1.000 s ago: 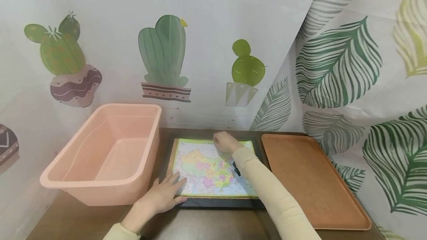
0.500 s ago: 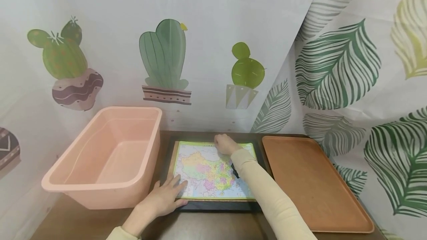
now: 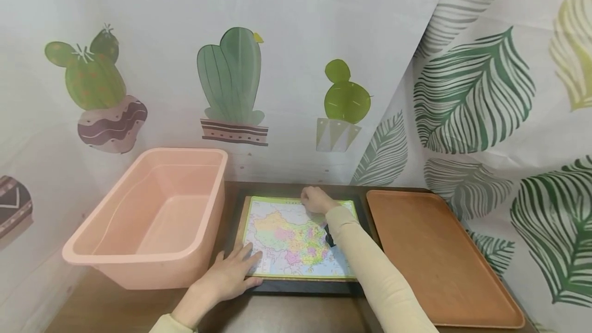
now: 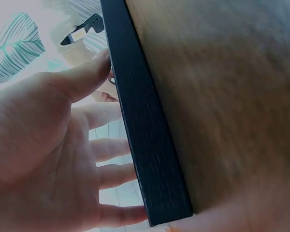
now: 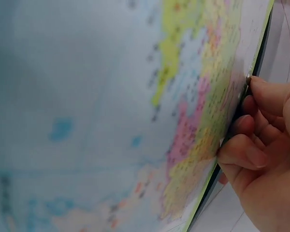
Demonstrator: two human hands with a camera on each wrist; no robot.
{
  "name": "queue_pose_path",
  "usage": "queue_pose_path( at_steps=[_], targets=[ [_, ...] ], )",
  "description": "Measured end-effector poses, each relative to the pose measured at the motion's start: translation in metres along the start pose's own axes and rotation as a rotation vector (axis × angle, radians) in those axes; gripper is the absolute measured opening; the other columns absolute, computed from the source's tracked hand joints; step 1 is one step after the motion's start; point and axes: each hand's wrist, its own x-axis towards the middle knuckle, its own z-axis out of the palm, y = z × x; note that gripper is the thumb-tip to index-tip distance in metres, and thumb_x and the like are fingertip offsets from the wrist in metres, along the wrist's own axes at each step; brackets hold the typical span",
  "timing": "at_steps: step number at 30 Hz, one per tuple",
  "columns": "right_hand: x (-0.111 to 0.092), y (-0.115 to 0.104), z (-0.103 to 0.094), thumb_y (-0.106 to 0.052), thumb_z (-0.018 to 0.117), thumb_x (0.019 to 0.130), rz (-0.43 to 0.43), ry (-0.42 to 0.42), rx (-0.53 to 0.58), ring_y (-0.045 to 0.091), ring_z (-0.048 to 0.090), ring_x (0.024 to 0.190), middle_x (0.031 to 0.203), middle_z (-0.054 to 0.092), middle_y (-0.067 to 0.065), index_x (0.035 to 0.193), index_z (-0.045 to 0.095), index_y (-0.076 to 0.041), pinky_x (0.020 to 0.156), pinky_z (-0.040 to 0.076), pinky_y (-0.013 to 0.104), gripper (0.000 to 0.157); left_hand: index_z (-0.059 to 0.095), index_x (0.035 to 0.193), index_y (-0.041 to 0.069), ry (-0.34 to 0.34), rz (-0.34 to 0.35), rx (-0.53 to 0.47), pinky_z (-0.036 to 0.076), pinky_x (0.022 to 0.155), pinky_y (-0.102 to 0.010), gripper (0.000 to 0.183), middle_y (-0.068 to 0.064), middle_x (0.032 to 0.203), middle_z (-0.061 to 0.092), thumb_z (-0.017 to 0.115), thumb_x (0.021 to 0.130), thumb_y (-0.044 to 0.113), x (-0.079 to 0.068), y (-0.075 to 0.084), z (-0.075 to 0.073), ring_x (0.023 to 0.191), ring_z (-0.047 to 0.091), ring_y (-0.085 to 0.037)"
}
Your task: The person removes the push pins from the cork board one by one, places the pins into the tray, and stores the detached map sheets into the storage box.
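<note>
A colourful printed map [image 3: 282, 240] lies on a brown board [image 3: 241, 220] within a black frame [image 3: 300, 288]. My left hand [image 3: 228, 274] rests with spread fingers on the map's lower left corner; its thumb lies against the frame's near side. In the left wrist view that black edge [image 4: 145, 121] hides the fingertips. My right hand [image 3: 316, 199] is at the map's top edge with curled fingers. In the right wrist view, its thumb [image 5: 270, 92] touches a tiny shiny spot at the edge, too small to identify. Whether the curled fingers hold anything is hidden.
A pink plastic tub [image 3: 210, 230] stands left of the board, close to my left forearm. On the right lies a brown tray [image 3: 430, 256], partly behind my right sleeve [image 3: 370, 276]. Behind the dark table hangs a printed curtain [image 3: 287, 66].
The head view has shifted slightly. Both hands keep their places on the map, with no clear movement of the map or the board.
</note>
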Motion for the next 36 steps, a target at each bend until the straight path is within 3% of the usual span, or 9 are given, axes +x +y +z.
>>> queue_pose_path(
  at_steps=[12, 17, 22, 30, 36],
  targets=[
    [-0.003, -0.005, -0.009, -0.017, 0.044, 0.106, -0.038, -0.102, -0.053, 0.018, 0.060, 0.094, 0.099, 0.062, 0.002, 0.109, 0.059, -0.008, 0.086, 0.050, 0.037, 0.018, 0.051, 0.142, 0.011, 0.004, -0.004, 0.015, 0.026, 0.100, -0.073, 0.066, -0.022, 0.150, 0.037, 0.060, 0.091, 0.053, -0.001, -0.001, 0.000, 0.139, 0.028, -0.048],
    [-0.003, -0.005, -0.012, -0.019, 0.038, 0.108, -0.045, -0.161, -0.063, 0.015, 0.054, 0.084, 0.088, 0.056, 0.000, 0.100, 0.055, -0.010, 0.080, 0.047, 0.035, 0.020, 0.051, 0.142, 0.012, 0.004, 0.007, 0.018, 0.026, 0.100, -0.073, 0.066, -0.022, 0.150, 0.037, 0.059, 0.092, 0.054, -0.001, -0.002, 0.003, 0.138, 0.029, -0.048],
    [-0.001, -0.005, -0.012, -0.020, 0.036, 0.108, -0.072, -0.164, -0.077, 0.014, 0.046, 0.074, 0.079, 0.047, 0.000, 0.093, 0.049, -0.012, 0.072, 0.044, 0.033, 0.022, 0.051, 0.142, 0.011, 0.009, 0.007, 0.026, 0.026, 0.100, -0.073, 0.066, -0.022, 0.150, 0.038, 0.060, 0.091, 0.053, 0.000, -0.002, 0.001, 0.138, 0.029, -0.048],
    [-0.010, -0.008, -0.017, -0.020, 0.038, 0.108, -0.090, -0.159, -0.009, 0.014, 0.056, 0.088, 0.095, 0.058, -0.001, 0.106, 0.054, -0.009, 0.080, 0.049, 0.033, 0.020, 0.051, 0.142, 0.011, -0.002, 0.000, 0.009, 0.025, 0.100, -0.073, 0.066, -0.022, 0.151, 0.037, 0.059, 0.092, 0.053, 0.000, -0.001, -0.001, 0.139, 0.028, -0.048],
    [-0.022, -0.009, -0.028, -0.026, 0.038, 0.108, -0.085, -0.160, 0.024, 0.015, 0.056, 0.085, 0.097, 0.059, 0.000, 0.110, 0.056, -0.011, 0.077, 0.049, 0.032, 0.023, 0.051, 0.142, 0.012, -0.007, -0.013, 0.018, 0.025, 0.101, -0.073, 0.066, -0.022, 0.151, 0.037, 0.060, 0.092, 0.053, 0.001, -0.002, -0.001, 0.140, 0.026, -0.047]
  ],
)
